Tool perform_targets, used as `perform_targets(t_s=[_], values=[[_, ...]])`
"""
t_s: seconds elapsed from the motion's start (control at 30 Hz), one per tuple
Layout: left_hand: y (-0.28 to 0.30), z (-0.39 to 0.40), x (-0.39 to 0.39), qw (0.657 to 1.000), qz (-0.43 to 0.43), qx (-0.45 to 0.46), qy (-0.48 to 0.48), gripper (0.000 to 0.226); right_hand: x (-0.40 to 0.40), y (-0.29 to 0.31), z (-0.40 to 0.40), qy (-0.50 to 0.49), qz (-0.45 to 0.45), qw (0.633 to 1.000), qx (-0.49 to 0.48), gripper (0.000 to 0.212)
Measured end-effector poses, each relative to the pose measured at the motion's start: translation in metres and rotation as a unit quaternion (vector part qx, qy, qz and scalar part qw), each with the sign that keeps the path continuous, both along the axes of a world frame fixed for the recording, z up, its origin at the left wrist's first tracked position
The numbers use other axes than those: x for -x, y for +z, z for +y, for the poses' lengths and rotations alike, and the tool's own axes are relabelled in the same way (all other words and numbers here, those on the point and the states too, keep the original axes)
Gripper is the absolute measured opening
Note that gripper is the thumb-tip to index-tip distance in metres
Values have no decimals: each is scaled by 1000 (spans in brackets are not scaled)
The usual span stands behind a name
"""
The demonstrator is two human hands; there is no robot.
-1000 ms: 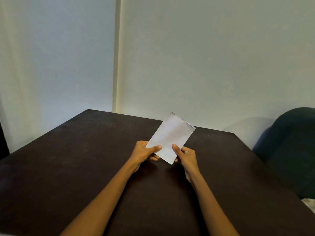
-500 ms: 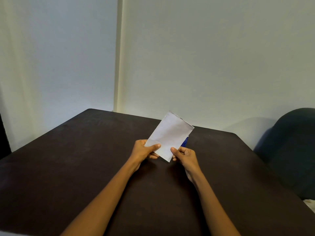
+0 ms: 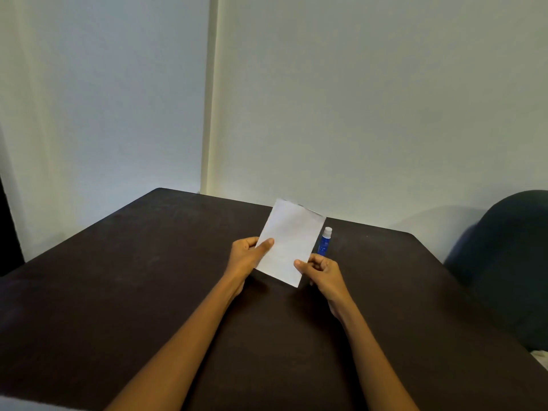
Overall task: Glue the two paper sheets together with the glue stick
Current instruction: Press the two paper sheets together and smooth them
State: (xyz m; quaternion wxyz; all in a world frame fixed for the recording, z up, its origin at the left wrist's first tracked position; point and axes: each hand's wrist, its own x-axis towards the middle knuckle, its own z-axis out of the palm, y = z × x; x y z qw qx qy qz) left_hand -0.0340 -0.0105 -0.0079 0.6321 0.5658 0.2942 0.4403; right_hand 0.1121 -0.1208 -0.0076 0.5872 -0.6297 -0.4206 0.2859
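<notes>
While my left hand (image 3: 244,256) pinches the left edge of the paper (image 3: 289,240), thumb on the front and fingers curled behind, my right hand (image 3: 321,269) pinches the lower right corner the same way, thumb tip on the face of the sheet. Both grips are closed on the paper and nothing else, and it hangs tilted above the table (image 3: 118,277), top edge leaning away to the right. I see one white face only; whether both sheets are stacked here I cannot tell.

Compared with a second ago, I have drawn the paper a little to the left and down, and the glue stick (image 3: 324,241) has come out from behind it. Half a second back only a sliver of blue showed; now the blue tube with its white cap stands upright on the table just beyond the paper's right edge, close to my right fingers.

I judge no gluing has begun: the cap looks on. The stick is now in easy reach of my right hand.
</notes>
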Motion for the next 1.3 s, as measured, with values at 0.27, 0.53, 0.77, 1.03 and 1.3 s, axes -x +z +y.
perform_targets(t_s=[0.27,0.53,0.77,1.03,1.3], values=[[-5,-8,-8,984,104,-78,-121,19,-5,3,-2,-74,132,985,-83,13],[-4,-7,-5,994,69,-54,-71,11,-3,0,3,-69,79,994,-31,11],[0,-2,-1,998,10,-4,59,16,3,-3,8,-42,30,999,0,10],[0,-1,-2,999,14,-23,47,10,3,-1,6,-57,51,996,-35,16],[0,-9,-6,996,60,-61,-32,16,-2,3,9,-129,130,983,-19,22]])
